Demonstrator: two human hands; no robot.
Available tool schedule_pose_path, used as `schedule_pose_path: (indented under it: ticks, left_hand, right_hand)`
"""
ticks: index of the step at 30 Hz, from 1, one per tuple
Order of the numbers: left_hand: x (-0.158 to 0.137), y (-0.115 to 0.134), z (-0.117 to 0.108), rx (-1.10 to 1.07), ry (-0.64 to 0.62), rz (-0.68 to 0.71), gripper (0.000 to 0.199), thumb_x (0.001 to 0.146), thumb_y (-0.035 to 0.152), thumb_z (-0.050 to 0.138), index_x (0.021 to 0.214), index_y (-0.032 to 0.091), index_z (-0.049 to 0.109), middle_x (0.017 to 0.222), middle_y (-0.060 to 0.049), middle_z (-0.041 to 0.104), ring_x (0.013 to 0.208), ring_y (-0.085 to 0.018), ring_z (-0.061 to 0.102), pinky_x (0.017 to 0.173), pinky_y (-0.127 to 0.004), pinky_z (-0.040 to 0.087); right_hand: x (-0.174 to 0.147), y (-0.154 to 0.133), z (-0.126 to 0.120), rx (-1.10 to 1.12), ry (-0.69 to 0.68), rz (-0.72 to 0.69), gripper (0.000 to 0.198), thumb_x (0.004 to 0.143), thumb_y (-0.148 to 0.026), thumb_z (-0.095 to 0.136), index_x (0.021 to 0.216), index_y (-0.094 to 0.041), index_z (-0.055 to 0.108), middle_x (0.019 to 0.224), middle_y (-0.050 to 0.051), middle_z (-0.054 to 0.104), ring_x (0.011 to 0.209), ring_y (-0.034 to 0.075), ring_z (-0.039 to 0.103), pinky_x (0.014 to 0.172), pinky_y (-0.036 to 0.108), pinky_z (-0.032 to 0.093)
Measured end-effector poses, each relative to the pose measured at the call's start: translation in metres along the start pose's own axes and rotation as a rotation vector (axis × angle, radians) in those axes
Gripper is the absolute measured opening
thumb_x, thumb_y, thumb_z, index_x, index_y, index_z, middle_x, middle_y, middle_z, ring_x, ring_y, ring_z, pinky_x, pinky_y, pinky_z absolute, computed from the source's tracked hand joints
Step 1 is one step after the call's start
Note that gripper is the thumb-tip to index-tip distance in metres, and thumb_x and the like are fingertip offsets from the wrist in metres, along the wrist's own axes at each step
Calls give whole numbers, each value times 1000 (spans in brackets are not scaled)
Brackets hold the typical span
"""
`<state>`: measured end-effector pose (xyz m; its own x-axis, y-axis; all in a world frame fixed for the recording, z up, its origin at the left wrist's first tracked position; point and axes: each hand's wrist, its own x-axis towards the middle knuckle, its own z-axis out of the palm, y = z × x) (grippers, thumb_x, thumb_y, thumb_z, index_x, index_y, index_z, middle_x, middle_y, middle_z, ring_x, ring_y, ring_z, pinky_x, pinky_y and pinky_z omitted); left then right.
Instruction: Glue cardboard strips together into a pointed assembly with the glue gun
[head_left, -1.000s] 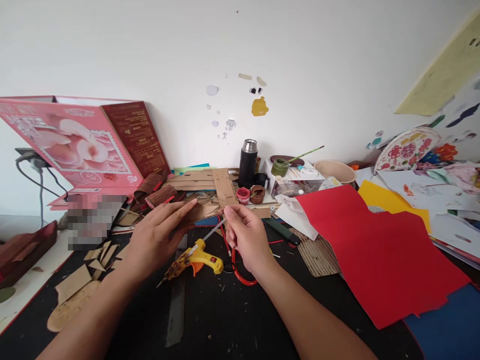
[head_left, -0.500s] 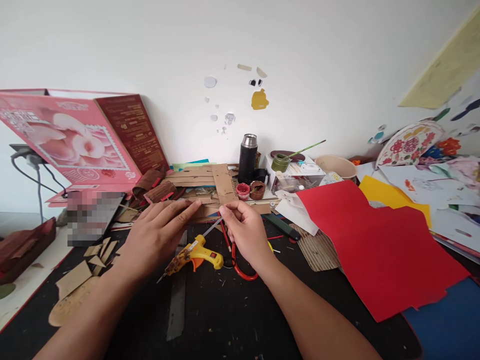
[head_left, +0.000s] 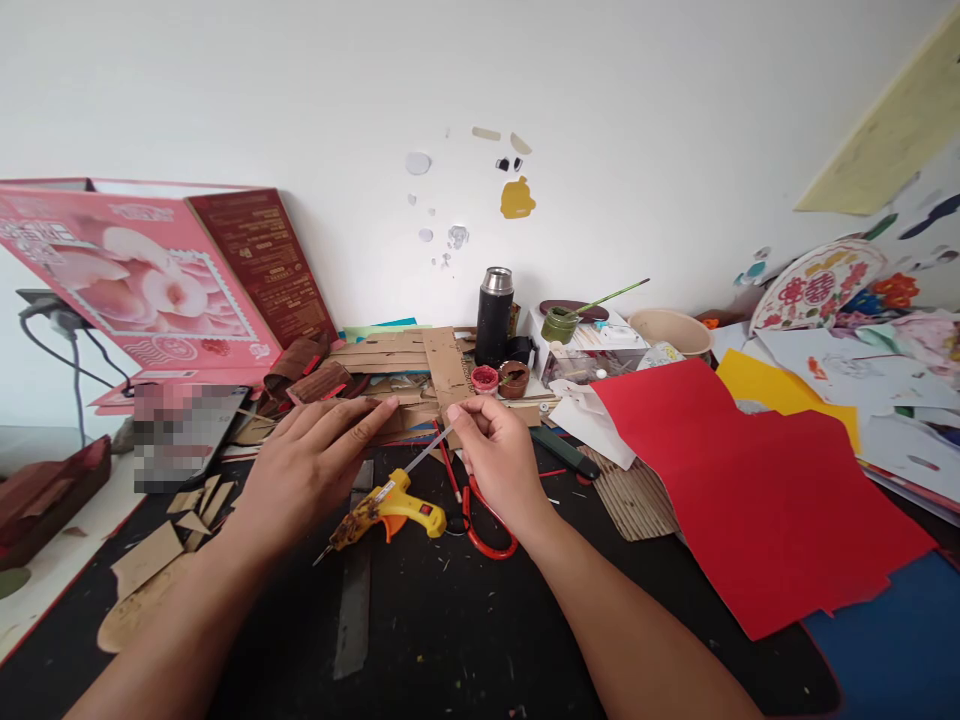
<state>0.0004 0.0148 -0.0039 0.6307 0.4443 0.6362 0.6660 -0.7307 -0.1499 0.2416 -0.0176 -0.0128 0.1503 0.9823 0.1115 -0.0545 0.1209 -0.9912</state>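
Observation:
A yellow hot glue gun (head_left: 384,512) with an orange trigger lies on the black tabletop, its nozzle pointing down to the left. From its back end sticks a translucent glue stick (head_left: 427,450). The thumb and fingers of my right hand (head_left: 499,460) pinch around the stick's far end. My left hand (head_left: 311,460) is on the other side, palm down with fingers stretched out, near strips of cardboard (head_left: 390,355); what lies under its palm is hidden. Red-handled scissors (head_left: 491,545) rest beside my right wrist. A grey metal ruler (head_left: 352,620) passes beneath the glue gun.
A black thermos (head_left: 495,318) stands at the back, beside small paint pots (head_left: 514,378). On the right lies red paper (head_left: 757,500) over corrugated cardboard (head_left: 637,497). A green utility knife (head_left: 566,452) is near it. A pink box (head_left: 150,270) stands at left, cardboard scraps (head_left: 150,555) below.
My right hand has shifted slightly to the right while still pinching the glue stick's end. My left hand and the glue gun stay nearly in place.

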Motion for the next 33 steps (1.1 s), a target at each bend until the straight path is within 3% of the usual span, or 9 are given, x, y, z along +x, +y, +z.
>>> schedule_pose_path:
  ticks: [8,19,26,33]
  left_hand:
    - [0,1,1,-13,-10,6,69,103,13,57,169,32,44,134,-11,78,111,-32,72,96,-44,52]
    - [-5,1,4,-74,-108,4,64,104,16,55,166,31,49,141,-12,76,120,-32,70,102,-46,51]
    - [-4,-4,6,-68,-43,12,63,104,15,54,166,31,50,139,-12,77,114,-32,72,98,-46,53]
    - [-6,-1,6,-88,-107,-9,62,104,16,54,164,29,51,141,-13,75,120,-31,70,104,-46,52]
  right_hand:
    - [-3,-4,0,18,-17,-36,32,96,-55,73,104,-23,72,63,-6,51,50,14,44,50,28,34]
    - [-2,-4,-1,-63,-9,-62,27,94,-51,75,94,-24,73,61,-4,52,53,17,47,53,30,36]
    - [-2,-2,-2,-49,20,-66,29,97,-53,72,98,-24,72,64,-4,53,53,16,47,52,29,36]
    - [-3,-3,0,-69,-35,-61,29,97,-51,72,105,-24,73,60,-5,51,53,16,47,51,29,36]
